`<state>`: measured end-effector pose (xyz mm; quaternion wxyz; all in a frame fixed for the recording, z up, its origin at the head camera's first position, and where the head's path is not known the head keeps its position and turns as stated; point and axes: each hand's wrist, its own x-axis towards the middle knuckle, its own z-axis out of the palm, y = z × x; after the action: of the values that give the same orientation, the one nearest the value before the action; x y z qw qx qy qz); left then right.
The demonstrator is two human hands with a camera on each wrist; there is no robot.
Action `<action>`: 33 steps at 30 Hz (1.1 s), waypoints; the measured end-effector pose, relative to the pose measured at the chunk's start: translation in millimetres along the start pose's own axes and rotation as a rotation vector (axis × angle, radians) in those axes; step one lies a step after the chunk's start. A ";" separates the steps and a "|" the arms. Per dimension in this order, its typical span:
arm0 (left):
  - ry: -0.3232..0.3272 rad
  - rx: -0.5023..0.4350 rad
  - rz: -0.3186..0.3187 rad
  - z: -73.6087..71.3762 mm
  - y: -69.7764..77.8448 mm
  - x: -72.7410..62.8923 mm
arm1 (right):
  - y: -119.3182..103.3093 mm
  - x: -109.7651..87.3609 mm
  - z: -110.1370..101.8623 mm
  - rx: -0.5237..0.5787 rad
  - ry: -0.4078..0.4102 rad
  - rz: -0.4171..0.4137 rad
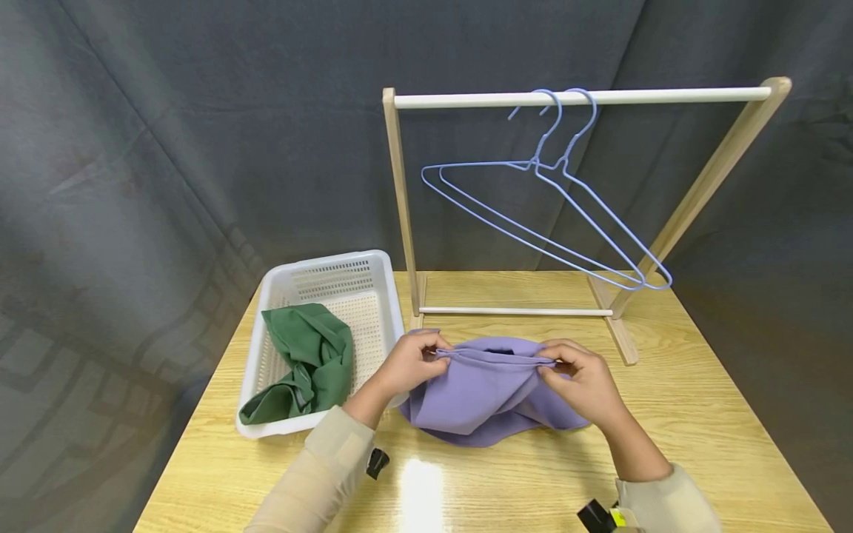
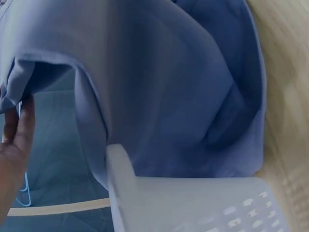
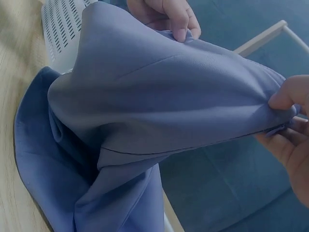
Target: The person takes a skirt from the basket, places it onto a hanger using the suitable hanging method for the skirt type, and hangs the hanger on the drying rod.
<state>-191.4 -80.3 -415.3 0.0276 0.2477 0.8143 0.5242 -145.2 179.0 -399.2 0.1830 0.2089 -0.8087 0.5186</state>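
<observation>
A purple garment is held up by a folded top edge, its lower part draped on the table. At the left end of that edge my left hand pinches the cloth between thumb and fingers. My right hand grips the other end the same way, its thumb pressed on the cloth in the right wrist view. A small dark patch shows inside the opening between the hands. In the left wrist view the garment hangs beside the basket's rim.
A white plastic basket stands at the left, with a crumpled green garment in it. Behind the hands rises a wooden rack with a white rail. Two blue wire hangers hang from the rail. A grey curtain closes off the back.
</observation>
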 end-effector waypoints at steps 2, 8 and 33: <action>0.015 -0.053 -0.019 -0.6 4.3 -0.9 | 1.0 0.2 0.1 0.022 -0.003 0.000; 0.007 -0.189 -0.022 -3.2 17.7 -2.6 | 1.8 0.2 -0.8 0.070 0.008 -0.011; 0.039 -0.768 -0.387 32.0 -20.4 1.9 | 3.9 0.2 2.5 0.292 -0.036 -0.105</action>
<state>-190.9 -59.3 -447.0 0.2004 0.0522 0.5920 0.7789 -147.6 178.2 -403.0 0.1630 0.2844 -0.7157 0.6167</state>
